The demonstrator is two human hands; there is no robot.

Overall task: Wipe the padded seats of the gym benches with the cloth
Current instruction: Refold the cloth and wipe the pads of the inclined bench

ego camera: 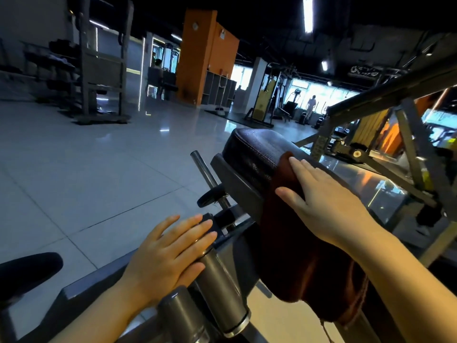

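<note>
1. My right hand (329, 194) lies flat on the cloth (291, 256), fingers straight and together, thumb spread toward the near side. It presses the cloth down; nothing is curled round it.
2. The cloth is dark reddish-brown. It drapes over the near end of the padded seat (257, 149) and hangs down past the seat's near edge. My palm covers the part on top, so I cannot tell how far the cloth reaches under it.
3. The lower hem of the cloth is blurred, with a loose thread trailing toward the bottom edge of the view.
4. The padded seat is dark, worn leather with a stitched seam along its left edge. Its far end is bare; its near end is hidden under the cloth and my forearm.
5. My left hand (170, 253) rests open on the steel frame (217, 276) of the bench, low on its left side, fingers straight and lightly spread. It holds nothing.
6. My fingertips partly hide a black knob (222, 219) just beyond them.
7. A bare steel peg (202, 169) slants up beside the seat's left edge, with a small black disc (210, 198) at its base.
8. A dark rounded pad (27, 271) is cut off by the left edge of the view.
9. The background machines are dim and hard to make out.
</note>
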